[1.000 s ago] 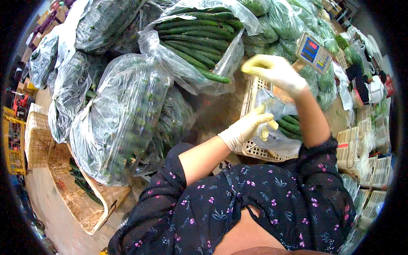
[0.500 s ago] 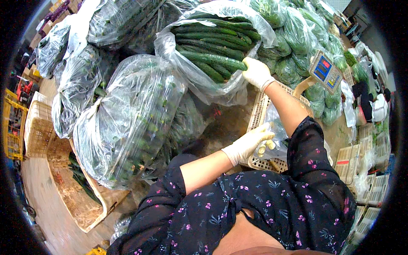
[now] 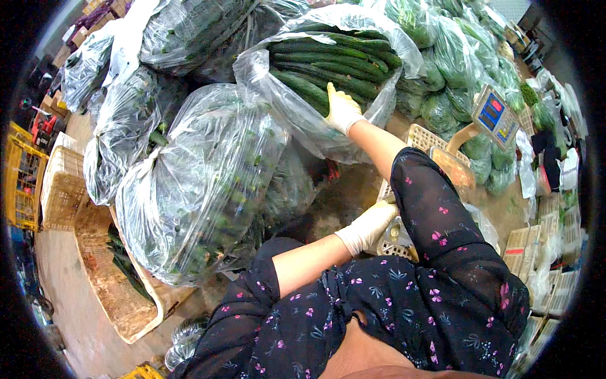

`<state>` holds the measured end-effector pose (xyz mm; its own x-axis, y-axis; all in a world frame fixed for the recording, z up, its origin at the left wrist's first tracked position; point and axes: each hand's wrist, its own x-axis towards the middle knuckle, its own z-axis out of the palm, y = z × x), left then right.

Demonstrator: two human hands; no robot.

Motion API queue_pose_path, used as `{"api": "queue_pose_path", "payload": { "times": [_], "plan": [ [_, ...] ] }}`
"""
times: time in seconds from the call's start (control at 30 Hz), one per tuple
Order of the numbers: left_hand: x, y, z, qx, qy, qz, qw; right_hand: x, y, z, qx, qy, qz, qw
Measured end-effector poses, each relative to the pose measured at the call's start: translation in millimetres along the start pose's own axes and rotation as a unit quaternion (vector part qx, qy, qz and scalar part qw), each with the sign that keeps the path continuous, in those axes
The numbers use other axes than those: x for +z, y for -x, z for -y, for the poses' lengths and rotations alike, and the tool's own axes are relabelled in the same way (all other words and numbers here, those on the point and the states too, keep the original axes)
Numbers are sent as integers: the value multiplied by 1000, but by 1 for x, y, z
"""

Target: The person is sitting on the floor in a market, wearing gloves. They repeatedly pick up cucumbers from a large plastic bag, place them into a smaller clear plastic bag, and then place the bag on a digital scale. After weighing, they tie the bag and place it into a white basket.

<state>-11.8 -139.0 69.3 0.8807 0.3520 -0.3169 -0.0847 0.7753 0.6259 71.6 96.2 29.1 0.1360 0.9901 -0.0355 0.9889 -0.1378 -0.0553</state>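
The cucumbers [image 3: 334, 63] are packed side by side in the open plastic bag [image 3: 300, 123] and are reached over its near edge by the gloved right hand [image 3: 343, 110]. The index finger is held out straight over them; whether any cucumber is gripped by the thumb and the other fingers cannot be told. The gloved left hand [image 3: 368, 227] is held over the left edge of the lattice crate [image 3: 421, 138], beside clear plastic [image 3: 399, 234]; its fingertips are hidden by the right sleeve [image 3: 435, 215], so its grip cannot be told either.

If the bag's near edge is caught by the wrist and dragged down, its thin wall could be torn and cucumbers spilled over that edge. A cucumber could be dropped if only its tapering end is pinched, or snapped if it is levered against its neighbours. The clear plastic could be snagged by the loose sleeve, and the scale display [image 3: 495, 118], beyond the crate's far right corner, could be knocked by a wide elbow.
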Motion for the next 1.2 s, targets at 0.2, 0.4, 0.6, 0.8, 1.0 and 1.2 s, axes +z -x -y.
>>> {"api": "queue_pose_path", "payload": {
  "times": [0.2, 0.4, 0.6, 0.8, 1.0, 1.2],
  "plan": [
    [-17, -17, 22, 43, -56, 26, 997, -1, -6, -12, -48, -92, -28, 994],
    [-2, 1, 3, 5, 4, 35, 999, -27, 25, -43, -51, -603, 265, 750],
    [3, -4, 11, 51, 17, 86, 995, -69, 121, -104, 25, -756, 334, 563],
    [4, -8, 2, 38, -39, 99, 994, -142, 238, -161, -45, -789, 199, 580],
    [17, -33, 5, 105, 21, 97, 990, -178, 387, -183, 48, -753, 123, 645],
    [65, -2, -27, 172, 3, 132, 976, -156, 520, -184, 167, -816, 201, 515]
  ]
}}
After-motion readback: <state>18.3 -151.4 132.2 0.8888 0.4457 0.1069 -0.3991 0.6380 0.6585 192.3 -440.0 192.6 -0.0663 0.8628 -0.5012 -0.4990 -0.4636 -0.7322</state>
